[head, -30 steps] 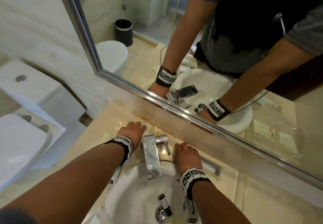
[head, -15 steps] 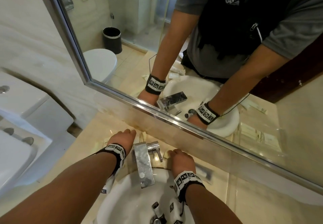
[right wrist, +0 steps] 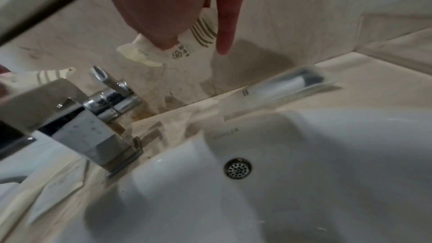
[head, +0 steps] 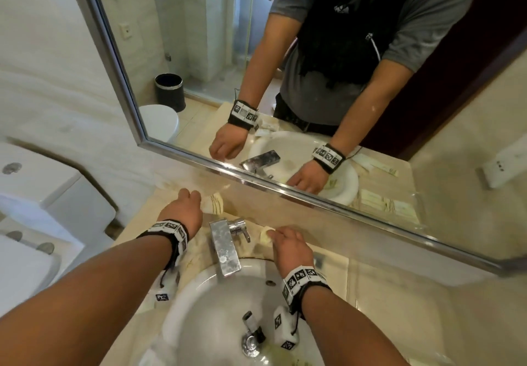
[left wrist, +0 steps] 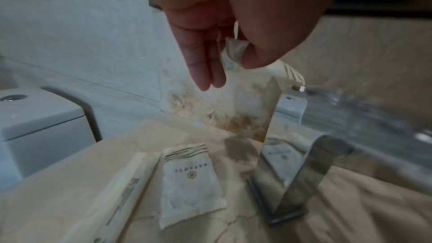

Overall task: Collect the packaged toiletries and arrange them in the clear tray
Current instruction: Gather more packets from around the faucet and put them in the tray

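Left of the faucet, my left hand pinches a cream striped sachet between thumb and fingers and holds it off the counter. The left wrist view shows that pinch, with a second flat sachet and a long packet lying on the counter below. Right of the faucet, my right hand pinches another striped sachet above the counter. The clear tray shows only as a faint outline right of the basin; its reflection in the mirror holds packets.
A white basin lies under both forearms, with its drain near the bottom edge. A long clear-wrapped item lies behind the basin by the backsplash. The mirror frame runs close behind the hands. A toilet stands to the left.
Both hands rested on the counter beside the faucet before. Now each has risen with a sachet pinched in its fingers, and the left hand has reached farther back.
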`<state>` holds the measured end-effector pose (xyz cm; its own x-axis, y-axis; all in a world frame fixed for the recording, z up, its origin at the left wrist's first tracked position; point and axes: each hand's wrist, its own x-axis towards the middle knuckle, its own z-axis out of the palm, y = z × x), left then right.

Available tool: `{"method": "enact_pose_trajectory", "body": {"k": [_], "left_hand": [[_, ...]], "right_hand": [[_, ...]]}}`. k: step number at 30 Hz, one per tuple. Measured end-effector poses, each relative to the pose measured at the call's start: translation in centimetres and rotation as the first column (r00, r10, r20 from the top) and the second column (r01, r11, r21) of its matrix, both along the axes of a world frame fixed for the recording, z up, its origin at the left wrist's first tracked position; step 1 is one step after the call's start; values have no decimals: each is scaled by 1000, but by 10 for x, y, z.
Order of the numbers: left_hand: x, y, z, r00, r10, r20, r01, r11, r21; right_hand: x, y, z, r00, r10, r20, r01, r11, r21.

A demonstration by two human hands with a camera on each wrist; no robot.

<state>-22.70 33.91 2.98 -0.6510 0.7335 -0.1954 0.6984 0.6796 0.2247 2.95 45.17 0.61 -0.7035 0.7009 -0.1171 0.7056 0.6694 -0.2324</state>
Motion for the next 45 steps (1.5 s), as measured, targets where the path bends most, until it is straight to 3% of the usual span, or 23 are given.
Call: {"method": "enact_pose_trajectory", "body": {"k": [5,12,15,20,26,33,45], "left_hand": [[28,-14,51,999,33,5,-34,978,206],[125,-30,104,966,-260,17,249,941,229],[176,-29,99,941,-335,41,322,928,186],[269,-18,65,841,-533,88,522,844,126],[361,-7,49,742,-658,126,648,753,119],[409,-6,30,754,-638,153,625,770,130],[396,9,13,870,-466,162,450,884,126]], "right_hand": [[33,-22,27,998,6,-60,-4,999,42],[95,-60,36,992,56,-113,-43,992,114],[139,-77,30,996,11,-87,-2,995,103],[239,-91,10,994,-106,-27,108,990,91],[333,-98,-5,960,-277,28,274,958,81],[395,-94,-28,951,-300,78,295,953,76],[354,-58,-56,978,-201,-60,205,977,61]]}}
